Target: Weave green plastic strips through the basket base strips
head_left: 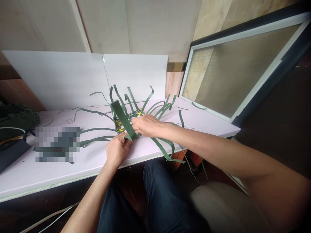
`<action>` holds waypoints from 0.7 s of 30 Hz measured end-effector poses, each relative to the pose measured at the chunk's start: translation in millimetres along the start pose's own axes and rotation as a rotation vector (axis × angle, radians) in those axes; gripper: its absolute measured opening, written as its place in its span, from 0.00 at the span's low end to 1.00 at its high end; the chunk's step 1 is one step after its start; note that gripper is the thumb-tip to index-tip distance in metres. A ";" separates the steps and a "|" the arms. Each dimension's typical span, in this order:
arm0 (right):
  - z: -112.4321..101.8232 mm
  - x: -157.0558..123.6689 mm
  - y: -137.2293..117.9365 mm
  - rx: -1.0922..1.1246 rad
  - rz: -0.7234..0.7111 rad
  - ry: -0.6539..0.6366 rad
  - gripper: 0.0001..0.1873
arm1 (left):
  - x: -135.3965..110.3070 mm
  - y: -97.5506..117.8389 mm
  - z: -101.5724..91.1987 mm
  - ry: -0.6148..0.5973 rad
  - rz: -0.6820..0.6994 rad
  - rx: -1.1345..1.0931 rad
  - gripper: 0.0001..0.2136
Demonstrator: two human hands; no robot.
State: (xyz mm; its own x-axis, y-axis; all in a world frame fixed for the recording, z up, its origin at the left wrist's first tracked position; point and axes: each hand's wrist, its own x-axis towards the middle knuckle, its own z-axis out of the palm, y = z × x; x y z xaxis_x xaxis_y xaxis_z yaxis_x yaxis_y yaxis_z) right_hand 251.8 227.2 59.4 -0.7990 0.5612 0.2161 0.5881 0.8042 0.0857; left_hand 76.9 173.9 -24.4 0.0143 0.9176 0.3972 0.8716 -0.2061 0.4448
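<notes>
A flat woven mat of dark green strips [136,115] with small yellow marks lies on the pale pink table [73,165], its loose ends curling out on all sides. My left hand [118,150] is at the mat's near edge, fingers closed on the lower end of one wide green strip [122,118] that rises up and away to the left. My right hand [145,124] rests on the weave just right of that strip, fingers curled and pressing on the crossed strips.
White boards [60,77] lean against the wall behind the table. A framed panel [233,74] leans at the right. A heap of dark green material [17,118] and a dark flat object [11,152] sit at the table's left end. My legs are under the table edge.
</notes>
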 end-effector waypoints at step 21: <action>-14.2 -21.2 -8.2 0.202 0.300 -0.270 0.06 | -1.8 5.8 3.1 -0.007 0.033 -0.189 0.15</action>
State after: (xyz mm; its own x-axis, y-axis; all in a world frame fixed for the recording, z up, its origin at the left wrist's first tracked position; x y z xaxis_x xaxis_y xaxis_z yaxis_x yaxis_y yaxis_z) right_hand 265.7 205.9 67.9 -0.6166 0.7849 -0.0618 0.7840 0.6050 -0.1391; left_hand 83.5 172.1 -25.0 0.0452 0.9118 0.4082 0.7628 -0.2954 0.5753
